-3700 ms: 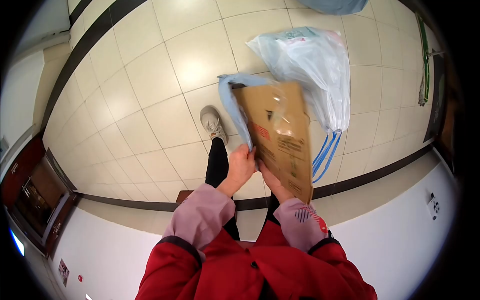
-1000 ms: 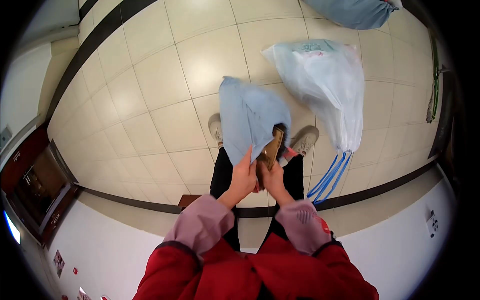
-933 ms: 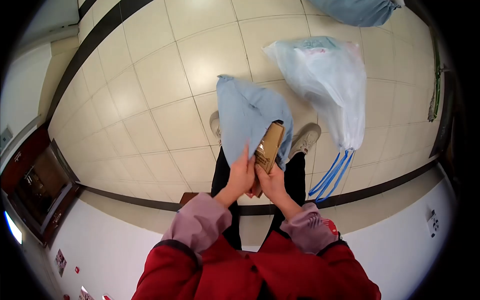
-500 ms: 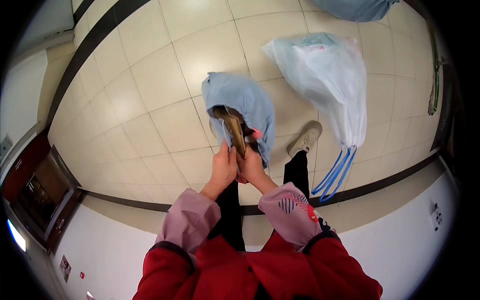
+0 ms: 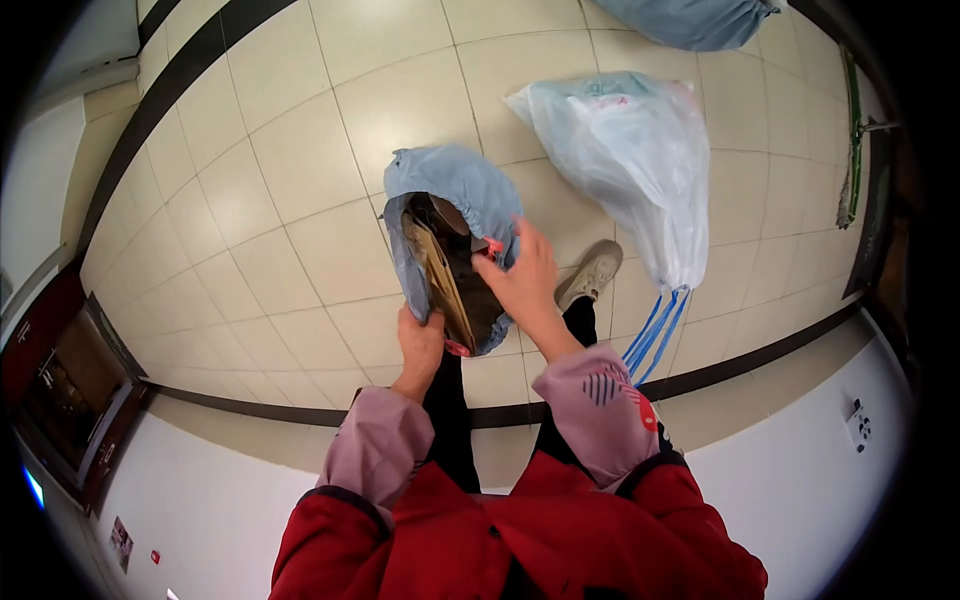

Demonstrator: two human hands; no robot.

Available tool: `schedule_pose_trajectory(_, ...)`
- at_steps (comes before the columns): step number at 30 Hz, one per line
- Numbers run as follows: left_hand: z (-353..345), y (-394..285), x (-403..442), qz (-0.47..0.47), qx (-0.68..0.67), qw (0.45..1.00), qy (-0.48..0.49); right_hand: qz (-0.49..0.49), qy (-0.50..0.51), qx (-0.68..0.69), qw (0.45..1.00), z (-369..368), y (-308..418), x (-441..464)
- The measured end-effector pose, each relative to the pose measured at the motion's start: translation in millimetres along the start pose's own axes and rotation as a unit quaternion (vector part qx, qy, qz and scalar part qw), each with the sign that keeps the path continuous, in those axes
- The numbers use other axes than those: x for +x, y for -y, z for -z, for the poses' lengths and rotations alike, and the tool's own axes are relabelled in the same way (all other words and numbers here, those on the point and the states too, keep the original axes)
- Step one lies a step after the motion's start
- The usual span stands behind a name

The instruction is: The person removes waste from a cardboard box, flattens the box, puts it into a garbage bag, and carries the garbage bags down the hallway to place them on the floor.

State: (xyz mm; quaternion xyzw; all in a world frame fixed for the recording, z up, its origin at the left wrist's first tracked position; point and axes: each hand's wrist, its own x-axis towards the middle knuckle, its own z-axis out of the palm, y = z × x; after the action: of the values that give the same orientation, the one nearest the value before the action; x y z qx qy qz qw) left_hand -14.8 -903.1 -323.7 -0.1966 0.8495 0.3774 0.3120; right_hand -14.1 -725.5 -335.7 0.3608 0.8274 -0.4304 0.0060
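A blue-grey cloth bag (image 5: 465,178) stands open below me, its mouth facing up. Inside it, flattened brown cardboard (image 5: 440,280) leans along the left side, with dark items beside it. My left hand (image 5: 420,348) grips the bag's near left rim. At the right rim my right hand (image 5: 525,280) is spread, its fingers beside a red cord toggle (image 5: 493,246); I cannot see it holding anything. Another red piece (image 5: 457,348) shows at the near edge of the bag, close to my left hand.
On the tiled floor (image 5: 300,170), a full white plastic bag (image 5: 630,150) with blue drawstrings (image 5: 655,335) lies to the right. Another blue-grey bag (image 5: 690,22) is at the top. My shoe (image 5: 594,272) is between the bags. A green-edged mop (image 5: 852,140) lies far right.
The cardboard, earlier held outside the bag, is now down inside it. The bag's mouth has opened wider. My right hand has let go of the cardboard and moved to the right rim.
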Motion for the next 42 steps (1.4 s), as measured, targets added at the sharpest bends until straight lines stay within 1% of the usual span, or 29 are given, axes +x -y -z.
schedule_pose_trajectory(1,-1,-3,-3,0.008,-0.010,1.000,-0.001,-0.012,0.028,0.016,0.999,-7,-2,5)
schedule_pose_trajectory(2,1,-8,-7,0.097,-0.031,0.995,0.016,-0.022,0.054,0.031,0.998,-11,-3,7)
schedule_pose_trajectory(4,2,-21,-17,0.255,-0.077,0.962,0.061,0.004,0.068,0.114,0.991,-5,-2,-2)
schedule_pose_trajectory(5,0,4,-18,0.162,-0.075,0.981,0.071,0.023,0.059,0.146,0.987,5,-4,-4)
schedule_pose_trajectory(6,-2,30,-18,0.070,-0.075,0.991,0.083,0.054,0.009,0.147,0.988,7,0,-15)
schedule_pose_trajectory(8,-2,-15,-32,0.109,-0.130,0.981,0.094,0.063,0.056,0.155,0.984,18,8,-40)
schedule_pose_trajectory(9,-7,-21,-29,0.112,-0.186,0.970,0.111,0.050,0.110,0.145,0.982,21,14,-50)
schedule_pose_trajectory(10,-9,-25,-27,0.118,-0.240,0.956,0.125,0.067,0.111,0.159,0.979,19,18,-57)
schedule_pose_trajectory(11,-11,-29,-25,0.125,-0.291,0.939,0.135,0.038,0.105,0.149,0.983,17,21,-65)
schedule_pose_trajectory(14,-18,-55,-13,0.165,-0.417,0.882,0.145,0.051,0.148,0.126,0.980,0,22,-64)
schedule_pose_trajectory(15,-16,-69,-13,0.178,-0.374,0.893,0.175,0.081,0.147,0.127,0.978,-3,25,-68)
schedule_pose_trajectory(16,-19,-79,-15,0.187,-0.365,0.901,0.140,0.096,0.119,0.149,0.977,4,32,-71)
schedule_pose_trajectory(18,-23,-77,-7,0.202,-0.346,0.912,0.091,0.096,0.229,0.161,0.955,21,33,-68)
schedule_pose_trajectory(20,-29,-78,1,0.187,-0.340,0.920,0.057,0.153,0.162,0.140,0.965,56,35,-60)
schedule_pose_trajectory(21,-24,-81,2,0.160,-0.273,0.946,0.066,0.184,0.127,0.129,0.966,79,32,-57)
schedule_pose_trajectory(22,-19,-83,1,0.128,-0.208,0.967,0.072,0.101,0.127,0.141,0.977,113,13,-45)
schedule_pose_trajectory(24,-16,-89,-6,0.047,-0.173,0.983,0.035,-0.020,-0.032,-0.035,0.999,148,-74,-43)
schedule_pose_trajectory(25,-12,-90,-7,0.060,-0.169,0.984,0.019,-0.097,-0.093,-0.105,0.985,166,-118,-41)
schedule_pose_trajectory(26,-9,-89,-8,0.024,-0.187,0.982,0.019,-0.210,-0.127,0.027,0.969,174,-161,-35)
schedule_pose_trajectory(27,-6,-87,-9,-0.012,-0.205,0.979,0.020,-0.337,-0.146,0.120,0.922,174,-181,-26)
schedule_pose_trajectory(28,-4,-85,-10,-0.048,-0.223,0.973,0.022,-0.453,-0.159,0.211,0.851,175,-192,-18)
schedule_pose_trajectory(31,-1,-85,-18,-0.079,-0.266,0.961,0.017,-0.580,-0.102,0.359,0.724,157,-183,7)
schedule_pose_trajectory(34,6,-87,-23,-0.040,-0.370,0.928,0.031,-0.531,-0.028,0.359,0.767,113,-241,-3)
schedule_pose_trajectory(36,5,-97,-32,-0.042,-0.399,0.915,0.035,-0.382,-0.153,0.171,0.895,126,-237,-9)
schedule_pose_trajectory(37,8,-93,-34,-0.049,-0.416,0.907,0.051,-0.298,-0.213,0.060,0.929,139,-236,-9)
schedule_pose_trajectory(38,6,-93,-37,-0.058,-0.434,0.897,0.064,-0.290,-0.184,0.036,0.938,172,-227,-1)
schedule_pose_trajectory(40,5,-98,-45,-0.021,-0.446,0.894,0.040,-0.279,-0.115,-0.010,0.953,236,-202,10)
schedule_pose_trajectory(41,2,-103,-49,-0.010,-0.447,0.894,0.010,-0.284,-0.103,-0.030,0.953,257,-199,17)
schedule_pose_trajectory(42,5,-97,-42,-0.002,-0.436,0.900,0.021,-0.260,-0.109,-0.057,0.958,264,-193,29)
